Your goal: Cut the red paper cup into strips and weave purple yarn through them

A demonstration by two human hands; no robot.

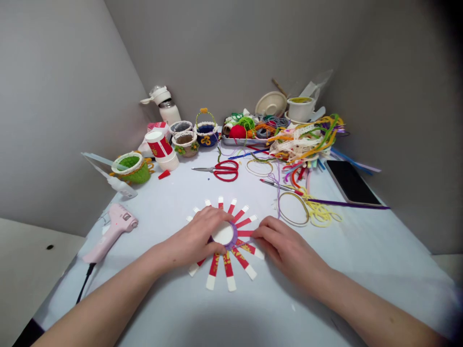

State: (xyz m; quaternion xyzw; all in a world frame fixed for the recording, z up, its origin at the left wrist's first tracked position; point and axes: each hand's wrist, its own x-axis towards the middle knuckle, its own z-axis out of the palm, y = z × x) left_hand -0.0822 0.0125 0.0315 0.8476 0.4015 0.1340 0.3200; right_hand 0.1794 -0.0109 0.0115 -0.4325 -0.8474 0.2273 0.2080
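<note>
A paper cup cut into red and white strips (241, 259) lies spread like a sun on the table, its round white base (223, 233) in the middle. Purple yarn (234, 238) rings the base. My left hand (202, 233) rests over the left strips, thumb and fingers on either side of the base, holding it. At the right, my right hand (282, 246) has its fingers pinched together by the strip ends, with the purple yarn running from the base towards them.
Red-handled scissors (226, 170) lie behind the cut cup. A pink glue gun (112, 231) is at left, near small woven baskets (185, 143). A yarn tray (246, 141), colourful strands (307, 142), a hoop (293, 223) and a phone (350, 182) are further back and right.
</note>
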